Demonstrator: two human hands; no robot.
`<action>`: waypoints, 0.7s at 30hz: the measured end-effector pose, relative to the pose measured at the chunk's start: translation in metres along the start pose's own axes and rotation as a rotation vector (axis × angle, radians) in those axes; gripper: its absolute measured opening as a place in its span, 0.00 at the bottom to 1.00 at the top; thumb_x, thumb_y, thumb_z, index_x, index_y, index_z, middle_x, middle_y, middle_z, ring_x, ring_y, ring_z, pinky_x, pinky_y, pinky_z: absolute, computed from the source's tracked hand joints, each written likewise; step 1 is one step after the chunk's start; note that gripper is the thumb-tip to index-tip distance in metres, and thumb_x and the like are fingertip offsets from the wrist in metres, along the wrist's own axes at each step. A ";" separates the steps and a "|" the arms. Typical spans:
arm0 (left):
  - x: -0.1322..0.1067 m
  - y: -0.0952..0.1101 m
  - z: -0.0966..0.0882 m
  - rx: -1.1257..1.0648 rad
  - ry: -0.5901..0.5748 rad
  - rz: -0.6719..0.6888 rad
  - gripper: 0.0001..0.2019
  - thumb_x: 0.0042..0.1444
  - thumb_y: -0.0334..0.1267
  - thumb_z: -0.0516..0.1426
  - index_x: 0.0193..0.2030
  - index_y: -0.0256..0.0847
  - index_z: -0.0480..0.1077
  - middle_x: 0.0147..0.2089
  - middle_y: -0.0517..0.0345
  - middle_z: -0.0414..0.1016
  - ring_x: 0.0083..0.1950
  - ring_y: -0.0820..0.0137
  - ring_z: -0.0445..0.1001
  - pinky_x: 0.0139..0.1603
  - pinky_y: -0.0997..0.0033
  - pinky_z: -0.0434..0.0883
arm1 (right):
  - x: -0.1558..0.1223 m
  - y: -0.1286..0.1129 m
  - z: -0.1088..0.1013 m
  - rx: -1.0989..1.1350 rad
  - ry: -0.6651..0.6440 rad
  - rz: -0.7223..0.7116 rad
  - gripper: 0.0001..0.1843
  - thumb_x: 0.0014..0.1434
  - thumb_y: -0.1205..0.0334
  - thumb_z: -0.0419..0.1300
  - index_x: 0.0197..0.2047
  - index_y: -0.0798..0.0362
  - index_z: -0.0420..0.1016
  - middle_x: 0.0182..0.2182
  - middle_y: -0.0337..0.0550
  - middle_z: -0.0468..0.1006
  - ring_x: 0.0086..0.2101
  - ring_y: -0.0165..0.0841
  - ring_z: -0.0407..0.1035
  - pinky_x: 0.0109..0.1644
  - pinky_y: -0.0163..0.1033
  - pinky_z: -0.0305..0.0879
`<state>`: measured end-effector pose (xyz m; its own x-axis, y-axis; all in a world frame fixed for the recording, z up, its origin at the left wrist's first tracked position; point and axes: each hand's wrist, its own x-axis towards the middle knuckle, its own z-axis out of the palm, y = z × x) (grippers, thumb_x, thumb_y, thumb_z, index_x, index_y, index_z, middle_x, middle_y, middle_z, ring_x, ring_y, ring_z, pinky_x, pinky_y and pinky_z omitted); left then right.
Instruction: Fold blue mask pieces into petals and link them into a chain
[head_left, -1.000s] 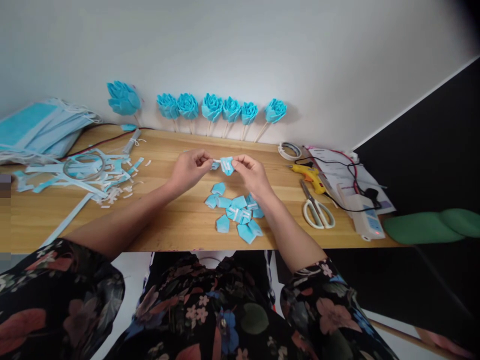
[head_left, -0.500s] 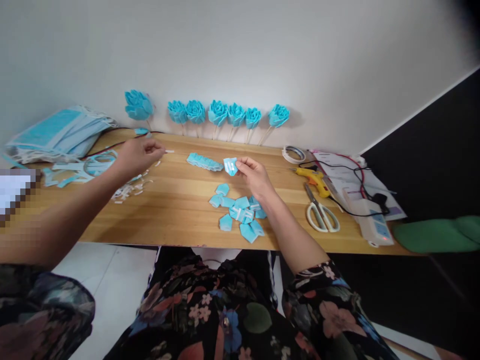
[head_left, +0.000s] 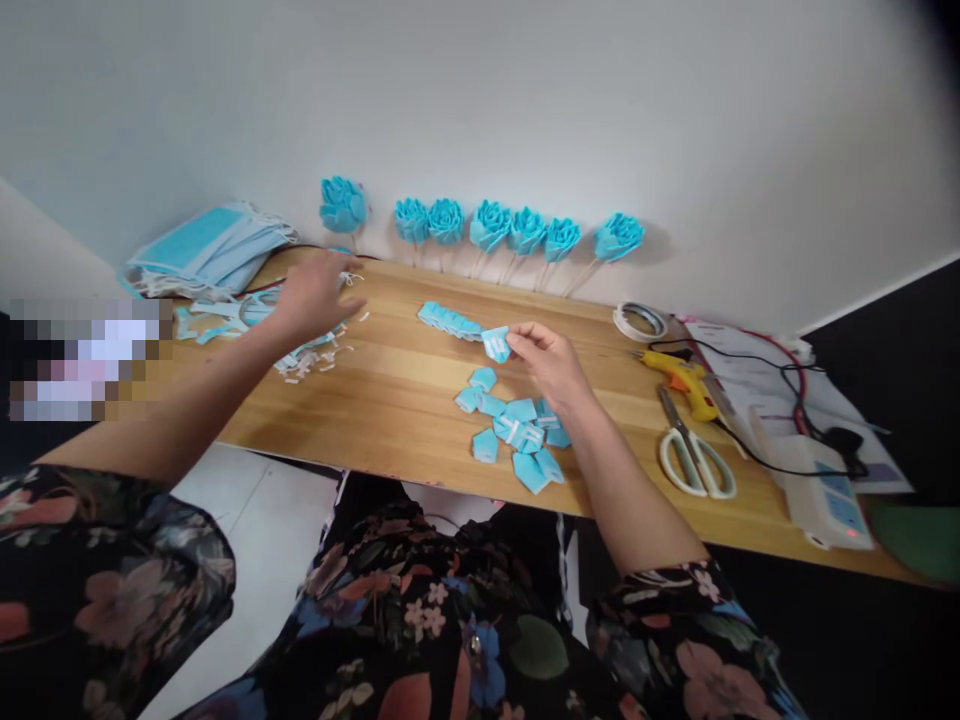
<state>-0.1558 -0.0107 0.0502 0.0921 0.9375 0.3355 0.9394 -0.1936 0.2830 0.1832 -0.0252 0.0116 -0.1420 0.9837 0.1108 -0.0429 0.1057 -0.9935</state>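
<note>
Against a pale grey wall stands a long wooden table, its light brown top serving as the work place. The right hand pinches, between thumb and fingers, a small light-blue folded piece with white strips on its face. It is held by one side, I suppose so that the strips are left untouched. This piece is just beside the end of a row of overlapping light-blue folded pieces; from here I cannot tell whether they touch. The left hand is well apart from it, fingers spread wide, nothing seen between them, above white and pale-blue cut scraps.

Nearer to the person, loose light-blue folded pieces lie scattered, within easy reach of the right hand. Farther out on the right are a white ring-shaped roll of tape, a yellow plastic glue gun and scissors with white handles, probably put aside but kept close. A white power strip lies beyond them. At the far left is a stack of blue and white face masks. Behind, seven bright-blue flowers on thin sticks lean on the wall, perhaps to protect their petals.
</note>
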 end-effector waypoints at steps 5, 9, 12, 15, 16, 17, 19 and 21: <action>-0.005 0.090 0.020 -0.506 -0.296 0.166 0.18 0.60 0.49 0.55 0.49 0.40 0.75 0.47 0.53 0.79 0.45 0.64 0.74 0.48 0.66 0.69 | 0.000 0.001 0.000 -0.053 -0.069 -0.041 0.17 0.46 0.53 0.70 0.38 0.51 0.77 0.28 0.35 0.79 0.30 0.28 0.70 0.39 0.36 0.67; -0.003 0.130 0.039 -0.757 -0.464 0.216 0.15 0.58 0.49 0.57 0.39 0.40 0.77 0.38 0.56 0.79 0.40 0.66 0.76 0.42 0.69 0.69 | 0.000 0.000 -0.003 -0.111 -0.083 -0.069 0.20 0.48 0.52 0.70 0.42 0.50 0.74 0.27 0.34 0.79 0.28 0.28 0.70 0.37 0.36 0.65; 0.002 0.138 0.049 -0.907 -0.469 0.101 0.11 0.56 0.45 0.59 0.34 0.39 0.75 0.32 0.57 0.78 0.35 0.68 0.75 0.37 0.71 0.69 | 0.001 -0.001 -0.005 -0.139 -0.085 -0.087 0.20 0.50 0.52 0.69 0.44 0.50 0.74 0.27 0.34 0.79 0.28 0.28 0.69 0.36 0.36 0.65; 0.006 0.143 0.053 -1.030 -0.448 -0.033 0.06 0.52 0.38 0.61 0.30 0.38 0.72 0.29 0.58 0.77 0.31 0.72 0.73 0.36 0.71 0.69 | 0.000 -0.004 -0.005 -0.127 -0.057 -0.119 0.19 0.51 0.48 0.69 0.41 0.50 0.76 0.26 0.34 0.78 0.28 0.28 0.69 0.37 0.36 0.66; 0.007 0.144 0.053 -1.069 -0.433 -0.069 0.05 0.51 0.36 0.62 0.29 0.38 0.72 0.28 0.59 0.76 0.30 0.72 0.73 0.36 0.72 0.69 | 0.000 -0.005 -0.004 -0.112 -0.039 -0.126 0.19 0.52 0.46 0.68 0.40 0.50 0.76 0.26 0.35 0.77 0.29 0.28 0.70 0.39 0.37 0.67; 0.008 0.145 0.053 -1.108 -0.410 -0.099 0.04 0.50 0.35 0.62 0.28 0.38 0.72 0.27 0.59 0.76 0.29 0.73 0.72 0.35 0.72 0.68 | -0.001 -0.006 -0.004 -0.091 -0.023 -0.127 0.20 0.53 0.43 0.66 0.39 0.51 0.77 0.27 0.36 0.77 0.30 0.29 0.70 0.40 0.37 0.68; 0.008 0.146 0.054 -1.181 -0.346 -0.132 0.04 0.50 0.35 0.62 0.28 0.38 0.72 0.26 0.60 0.75 0.28 0.74 0.70 0.34 0.73 0.67 | -0.002 -0.008 -0.003 -0.049 -0.017 -0.103 0.24 0.55 0.37 0.62 0.37 0.51 0.79 0.29 0.39 0.78 0.32 0.30 0.71 0.41 0.38 0.69; 0.006 0.145 0.055 -1.236 -0.281 -0.138 0.06 0.50 0.37 0.63 0.28 0.38 0.72 0.26 0.60 0.74 0.28 0.74 0.69 0.34 0.73 0.66 | -0.003 -0.009 -0.003 -0.029 -0.048 -0.059 0.26 0.55 0.35 0.61 0.35 0.51 0.79 0.30 0.41 0.79 0.33 0.32 0.72 0.42 0.39 0.70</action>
<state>-0.0006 -0.0171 0.0445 0.2271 0.9707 0.0782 0.0291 -0.0871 0.9958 0.1870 -0.0287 0.0200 -0.1875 0.9675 0.1698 -0.0242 0.1683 -0.9854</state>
